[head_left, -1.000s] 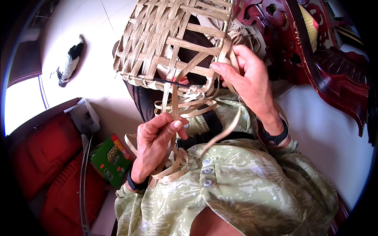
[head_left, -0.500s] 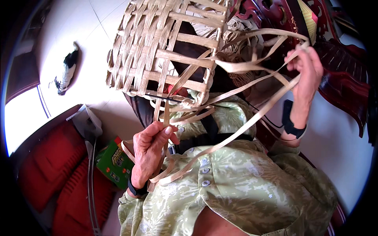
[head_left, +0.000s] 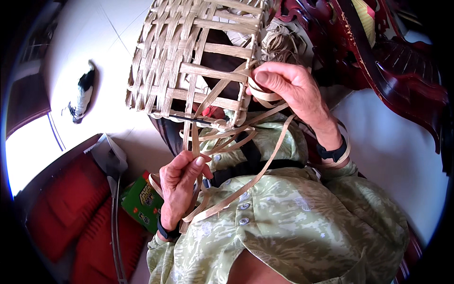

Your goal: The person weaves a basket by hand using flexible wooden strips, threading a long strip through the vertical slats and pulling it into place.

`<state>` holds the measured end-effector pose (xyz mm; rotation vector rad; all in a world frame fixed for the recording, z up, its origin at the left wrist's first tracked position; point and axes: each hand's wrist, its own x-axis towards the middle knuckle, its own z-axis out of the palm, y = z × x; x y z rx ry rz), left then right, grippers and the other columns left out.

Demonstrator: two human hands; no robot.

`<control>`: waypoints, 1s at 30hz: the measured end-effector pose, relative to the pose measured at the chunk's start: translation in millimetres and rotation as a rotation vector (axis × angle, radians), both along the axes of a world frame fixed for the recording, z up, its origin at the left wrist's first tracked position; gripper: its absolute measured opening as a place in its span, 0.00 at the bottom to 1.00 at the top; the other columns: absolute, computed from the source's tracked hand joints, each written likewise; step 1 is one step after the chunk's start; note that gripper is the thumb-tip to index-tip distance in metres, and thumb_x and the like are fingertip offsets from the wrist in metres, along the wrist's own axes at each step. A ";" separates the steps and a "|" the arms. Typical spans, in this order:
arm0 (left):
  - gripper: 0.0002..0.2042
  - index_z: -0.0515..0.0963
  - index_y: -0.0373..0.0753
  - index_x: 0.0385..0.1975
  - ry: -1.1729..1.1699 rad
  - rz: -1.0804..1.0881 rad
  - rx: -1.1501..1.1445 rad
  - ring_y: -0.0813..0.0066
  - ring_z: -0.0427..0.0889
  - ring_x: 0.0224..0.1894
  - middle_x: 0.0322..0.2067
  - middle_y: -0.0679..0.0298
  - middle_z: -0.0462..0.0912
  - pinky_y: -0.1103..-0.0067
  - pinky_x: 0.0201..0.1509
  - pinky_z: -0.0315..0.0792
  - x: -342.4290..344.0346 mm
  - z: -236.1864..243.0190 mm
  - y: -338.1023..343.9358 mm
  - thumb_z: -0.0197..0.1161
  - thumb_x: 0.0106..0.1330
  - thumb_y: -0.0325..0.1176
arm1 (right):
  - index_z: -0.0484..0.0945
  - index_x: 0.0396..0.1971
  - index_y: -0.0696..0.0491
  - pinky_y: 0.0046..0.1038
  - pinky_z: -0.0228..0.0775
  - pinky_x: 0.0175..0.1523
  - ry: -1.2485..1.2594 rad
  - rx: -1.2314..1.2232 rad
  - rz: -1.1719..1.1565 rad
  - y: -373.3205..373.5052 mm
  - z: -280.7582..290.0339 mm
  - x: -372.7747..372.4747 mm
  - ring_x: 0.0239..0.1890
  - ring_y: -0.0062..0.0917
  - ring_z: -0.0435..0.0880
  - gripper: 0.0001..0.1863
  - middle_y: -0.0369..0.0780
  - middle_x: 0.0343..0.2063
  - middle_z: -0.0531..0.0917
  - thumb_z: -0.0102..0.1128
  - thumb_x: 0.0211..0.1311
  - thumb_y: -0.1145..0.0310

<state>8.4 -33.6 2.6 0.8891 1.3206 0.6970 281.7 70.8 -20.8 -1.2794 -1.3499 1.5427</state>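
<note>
A woven basket of flat tan strips (head_left: 165, 57) lies tilted above my lap, with open gaps in the weave on its right half. My left hand (head_left: 182, 184) pinches flat strips (head_left: 195, 137) hanging from the basket's lower edge, thumb on top. At the basket's right rim, my right hand (head_left: 295, 90) is closed on looped strips (head_left: 265, 94), thumb and forefinger pressed together. Long loose strips (head_left: 272, 156) curve down across my patterned green clothing. A thin dark rod (head_left: 184, 117) crosses the lower rim.
A carved dark-red wooden chair (head_left: 388, 94) stands at the right, a bundle of strips (head_left: 279, 40) behind the basket. At the left lie a black-and-white animal (head_left: 80, 92) on the tiled floor (head_left: 113, 57), red cushions (head_left: 61, 199) and a green printed box (head_left: 139, 203).
My right hand swung out to the right, pulling long strips, and has returned to the basket's right rim. My left hand keeps its pinch, slightly lower in the picture along with the basket.
</note>
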 end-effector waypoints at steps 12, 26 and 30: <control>0.27 0.67 0.41 0.66 0.541 -0.304 0.475 0.76 0.73 0.17 0.16 0.63 0.72 0.79 0.25 0.68 5.5 21.3 42.5 0.55 0.66 0.18 | 0.76 0.30 0.58 0.17 0.73 0.30 0.276 -0.192 0.016 -29.9 2.7 -23.9 0.24 0.11 0.78 0.08 0.34 0.23 0.82 0.62 0.67 0.71; 0.14 0.73 0.44 0.47 0.794 -0.459 0.590 0.59 0.78 0.15 0.14 0.61 0.73 0.67 0.20 0.69 7.0 24.5 67.5 0.59 0.63 0.22 | 0.83 0.36 0.59 0.14 0.61 0.28 -0.116 0.062 -0.014 -5.6 5.3 -7.8 0.26 0.05 0.71 0.08 0.28 0.22 0.82 0.69 0.61 0.71; 0.07 0.74 0.44 0.42 0.791 -0.475 0.637 0.60 0.78 0.15 0.13 0.60 0.74 0.67 0.19 0.69 6.7 25.0 65.5 0.61 0.67 0.27 | 0.82 0.32 0.59 0.16 0.72 0.29 -0.286 0.488 -0.099 -5.0 26.9 -5.3 0.26 0.09 0.77 0.04 0.31 0.25 0.81 0.67 0.58 0.77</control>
